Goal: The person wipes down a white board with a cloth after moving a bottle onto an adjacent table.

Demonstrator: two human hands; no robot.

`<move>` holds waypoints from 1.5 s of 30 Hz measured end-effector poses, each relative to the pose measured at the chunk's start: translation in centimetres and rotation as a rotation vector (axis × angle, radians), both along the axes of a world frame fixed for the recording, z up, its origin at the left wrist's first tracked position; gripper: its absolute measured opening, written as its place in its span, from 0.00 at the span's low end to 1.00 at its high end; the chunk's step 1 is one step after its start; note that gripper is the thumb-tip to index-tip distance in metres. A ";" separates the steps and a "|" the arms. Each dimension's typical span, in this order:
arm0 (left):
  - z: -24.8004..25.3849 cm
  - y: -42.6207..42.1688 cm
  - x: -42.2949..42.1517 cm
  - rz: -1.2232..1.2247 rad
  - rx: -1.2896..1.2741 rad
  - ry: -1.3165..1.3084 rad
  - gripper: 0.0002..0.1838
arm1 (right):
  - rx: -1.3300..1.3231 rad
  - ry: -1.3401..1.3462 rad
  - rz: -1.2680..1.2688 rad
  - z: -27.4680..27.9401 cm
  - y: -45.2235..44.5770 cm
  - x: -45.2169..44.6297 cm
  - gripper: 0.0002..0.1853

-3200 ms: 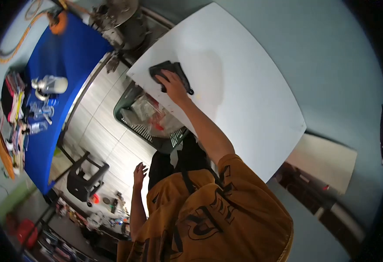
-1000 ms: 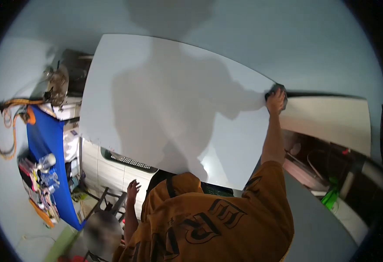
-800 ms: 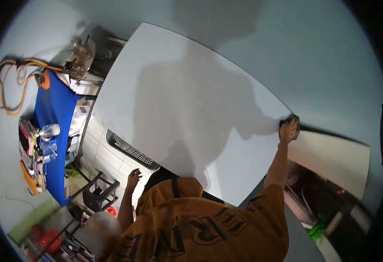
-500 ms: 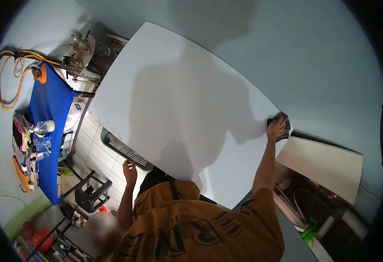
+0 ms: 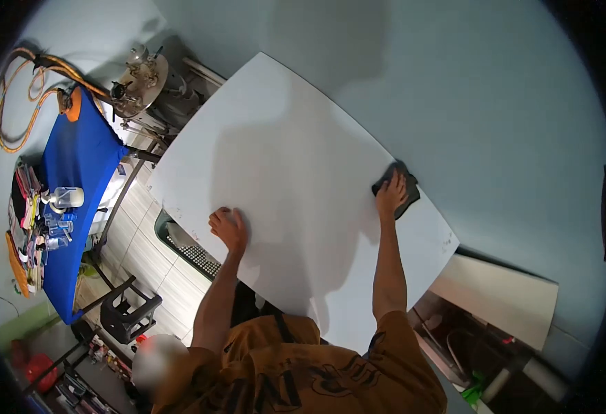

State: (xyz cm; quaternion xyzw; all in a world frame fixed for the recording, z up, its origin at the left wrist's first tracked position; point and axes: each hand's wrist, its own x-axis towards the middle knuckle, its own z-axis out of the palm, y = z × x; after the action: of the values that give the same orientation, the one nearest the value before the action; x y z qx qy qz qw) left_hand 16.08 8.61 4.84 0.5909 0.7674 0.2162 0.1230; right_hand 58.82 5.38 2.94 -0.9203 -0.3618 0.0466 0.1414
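Note:
Pressed down on a dark cloth [image 5: 409,198] is my right hand [image 5: 391,196], its fingers spread over the fabric near the table's wall-side edge. The cloth lies bunched on a white table [image 5: 344,276]. My left hand [image 5: 229,228] holds nothing and touches the tabletop near its left edge, fingers apart and a little bent. Shadows of my head and arms fall across the white surface.
A blue-topped table [image 5: 85,152] at left carries bottles [image 5: 68,197] and a pile of clothes. Metal equipment [image 5: 141,83] stands behind it. A black stool [image 5: 130,307] and a green basket [image 5: 179,238] are below. A pale panel [image 5: 503,293] lies at right.
My right hand and the cloth have moved left along the table's wall-side edge. My left hand has come up from beside the table onto its surface. The camera view has shifted slightly.

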 end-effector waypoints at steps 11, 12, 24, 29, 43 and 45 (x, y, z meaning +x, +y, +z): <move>0.6 1.0 0.7 0.026 -0.002 -0.011 0.16 | 0.063 0.013 0.485 0.6 22.4 -10.9 0.26; 0.7 1.1 0.8 0.041 -0.022 -0.010 0.16 | 0.080 0.008 0.528 0.4 24.3 -11.7 0.26; -1.8 0.8 0.3 0.011 -0.058 0.130 0.19 | 0.282 0.076 0.710 -0.4 42.5 -21.1 0.26; -2.2 0.5 0.5 -0.004 -0.062 0.201 0.25 | 0.260 0.163 0.727 -0.1 41.4 -20.0 0.26; -2.8 0.1 0.4 -0.013 -0.025 0.279 0.30 | 0.193 -0.335 0.119 1.3 -10.3 7.2 0.24; -2.5 -0.1 0.6 -0.012 -0.015 0.280 0.31 | 0.155 -0.352 -0.125 -0.2 -18.1 11.4 0.24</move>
State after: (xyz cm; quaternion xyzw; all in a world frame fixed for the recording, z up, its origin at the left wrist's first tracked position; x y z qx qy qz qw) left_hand 16.73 8.55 2.29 0.6188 0.7752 0.1253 0.0203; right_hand 70.22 -12.70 2.71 -0.9212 -0.3256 -0.1519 0.1491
